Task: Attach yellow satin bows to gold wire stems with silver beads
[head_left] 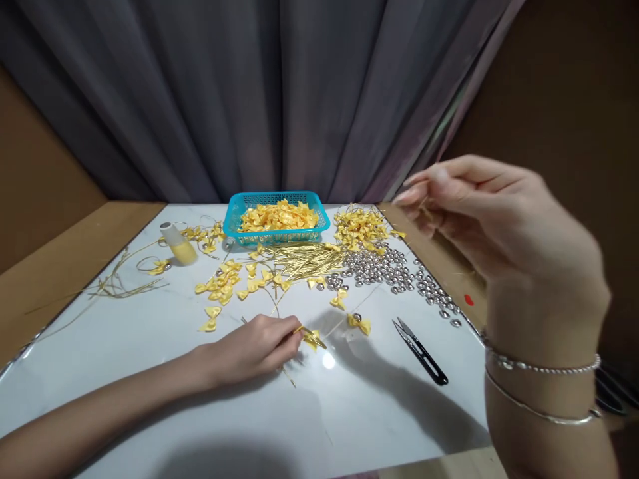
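My left hand [272,342] rests low over the white tabletop, its fingers pinched on a yellow ribbon bow [313,339] with a gold cord. Part of the bow is hidden by the fingers. Raised high at the right, my right hand [504,219] is closed in a pinch, slightly blurred. A faint thin thread [369,294] slants up from near the bow toward it, but I cannot make out what sits between those fingertips. Another bow with a silver bead [358,322] lies just right of my left hand. Black thread snips [422,352] lie beneath my right hand's side.
A blue basket [276,233] of yellow bows stands at the back. In front lie gold cord pieces [307,259] and loose bows [224,283]. Silver beads [379,266] spread to the right, beside a pile of corded bows [362,223]. A small bottle [178,244] stands left.
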Motion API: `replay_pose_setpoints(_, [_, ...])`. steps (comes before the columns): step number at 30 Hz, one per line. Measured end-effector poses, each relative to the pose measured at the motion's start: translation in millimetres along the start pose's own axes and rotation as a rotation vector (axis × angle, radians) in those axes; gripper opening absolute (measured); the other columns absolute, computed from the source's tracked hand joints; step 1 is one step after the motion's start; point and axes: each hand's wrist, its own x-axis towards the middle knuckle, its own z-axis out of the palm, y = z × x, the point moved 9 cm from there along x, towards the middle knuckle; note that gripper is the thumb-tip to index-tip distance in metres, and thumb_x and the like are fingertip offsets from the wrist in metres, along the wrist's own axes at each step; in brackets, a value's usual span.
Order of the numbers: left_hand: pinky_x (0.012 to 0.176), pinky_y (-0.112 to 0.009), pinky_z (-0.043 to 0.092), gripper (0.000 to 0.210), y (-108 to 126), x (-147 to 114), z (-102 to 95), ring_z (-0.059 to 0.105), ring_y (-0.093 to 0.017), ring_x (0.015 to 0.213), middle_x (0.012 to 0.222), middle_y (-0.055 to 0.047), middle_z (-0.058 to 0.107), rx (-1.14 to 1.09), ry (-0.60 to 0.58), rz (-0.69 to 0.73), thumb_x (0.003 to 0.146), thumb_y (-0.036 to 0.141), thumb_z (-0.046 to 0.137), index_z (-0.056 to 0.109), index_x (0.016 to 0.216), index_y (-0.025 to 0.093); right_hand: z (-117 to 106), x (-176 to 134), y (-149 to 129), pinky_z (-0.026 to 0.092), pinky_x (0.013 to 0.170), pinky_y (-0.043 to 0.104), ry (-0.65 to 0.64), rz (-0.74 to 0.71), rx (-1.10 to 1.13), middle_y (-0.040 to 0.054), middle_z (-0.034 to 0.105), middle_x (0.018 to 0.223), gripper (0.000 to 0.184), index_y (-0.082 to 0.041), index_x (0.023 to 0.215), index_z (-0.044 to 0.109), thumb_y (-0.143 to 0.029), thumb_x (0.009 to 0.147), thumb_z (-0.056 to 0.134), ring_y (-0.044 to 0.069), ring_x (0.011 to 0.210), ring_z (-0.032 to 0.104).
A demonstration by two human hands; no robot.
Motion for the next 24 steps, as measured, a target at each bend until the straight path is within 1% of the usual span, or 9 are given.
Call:
replay_pose_setpoints(2, [0.05,-0.022,0.036,0.026,-3,0,2.0,0.045,-0.01,0.049,0.056,0.002,0.048,0.021,0.003,-0.012,0.09,0.023,0.031,0.043,0.069,0.018,-7,4,-18,0.043,0.052,0.021,0.065,-0.076,-0.034,-0.0004,0.068,0.073,0.014,-0.015,0.077,0.068,-0.018,0.086,0.058,0.005,0.06,0.059])
replay_pose_setpoints(5, [0.05,-0.022,0.032,0.025,-7,1,4.3,0.04,-0.009,0.049,0.056,0.003,0.042,0.057,0.013,-0.026,0.089,0.022,0.03,0.042,0.067,0.018,-13,8,-32,0.048,0.053,0.026,0.097,-0.129,-0.069,-0.0006,0.069,0.079,0.015,-0.023,0.077,0.068,-0.028,0.087,0.059,0.01,0.065,0.063])
replay_pose_setpoints(8, [0.05,-0.022,0.029,0.024,-10,1,7.3,0.037,-0.009,0.048,0.056,0.004,0.038,0.057,0.012,-0.025,0.089,0.021,0.031,0.04,0.067,0.018,-25,13,-35,0.049,0.052,0.031,0.151,-0.105,-0.102,-0.0007,0.071,0.089,0.017,-0.029,0.077,0.068,-0.034,0.089,0.056,0.017,0.077,0.068])
replay_pose_setpoints(11, [0.049,-0.022,0.027,0.024,-12,1,10.0,0.035,-0.009,0.047,0.055,0.005,0.035,0.049,0.015,-0.01,0.088,0.021,0.032,0.039,0.066,0.018,-41,17,-37,0.045,0.05,0.028,0.226,-0.069,-0.111,-0.0036,0.072,0.097,0.018,-0.03,0.078,0.069,-0.037,0.089,0.056,0.019,0.092,0.068])
replay_pose_setpoints(13, [0.048,-0.022,0.026,0.024,-12,1,11.2,0.034,-0.009,0.047,0.054,0.005,0.034,0.051,0.019,0.003,0.088,0.021,0.032,0.04,0.066,0.018,-49,19,-37,0.042,0.051,0.026,0.261,-0.059,-0.099,-0.0061,0.073,0.095,0.017,-0.028,0.082,0.07,-0.034,0.089,0.056,0.018,0.097,0.066])
replay_pose_setpoints(16, [0.048,-0.022,0.027,0.024,-13,0,12.1,0.035,-0.009,0.047,0.054,0.004,0.036,0.061,0.02,0.004,0.088,0.021,0.032,0.043,0.067,0.018,-55,20,-37,0.04,0.052,0.023,0.273,-0.072,-0.055,-0.0092,0.073,0.076,0.017,-0.023,0.083,0.07,-0.029,0.089,0.055,0.006,0.076,0.066])
replay_pose_setpoints(19, [0.049,-0.022,0.03,0.024,-14,0,11.4,0.039,-0.009,0.048,0.055,0.003,0.042,0.049,0.012,-0.029,0.088,0.022,0.032,0.045,0.068,0.017,-42,18,-27,0.04,0.05,0.018,0.2,-0.035,-0.047,-0.0088,0.069,0.062,0.02,-0.019,0.08,0.071,-0.024,0.088,0.053,-0.003,0.051,0.056])
replay_pose_setpoints(23, [0.052,-0.022,0.035,0.025,-15,1,6.2,0.046,-0.01,0.049,0.056,0.001,0.05,-0.017,0.025,-0.123,0.088,0.024,0.031,0.045,0.069,0.017,3,4,4,0.045,0.046,0.018,0.019,0.104,-0.18,-0.002,0.068,0.058,0.009,-0.01,0.079,0.073,-0.015,0.075,0.067,0.003,0.045,0.057])
replay_pose_setpoints(24, [0.052,-0.022,0.036,0.025,-16,2,4.8,0.048,-0.01,0.049,0.055,0.001,0.051,-0.032,0.031,-0.146,0.089,0.025,0.031,0.045,0.069,0.017,20,-3,16,0.047,0.045,0.019,-0.082,0.167,-0.207,-0.0016,0.068,0.057,0.01,-0.01,0.08,0.073,-0.013,0.072,0.069,0.005,0.045,0.058])
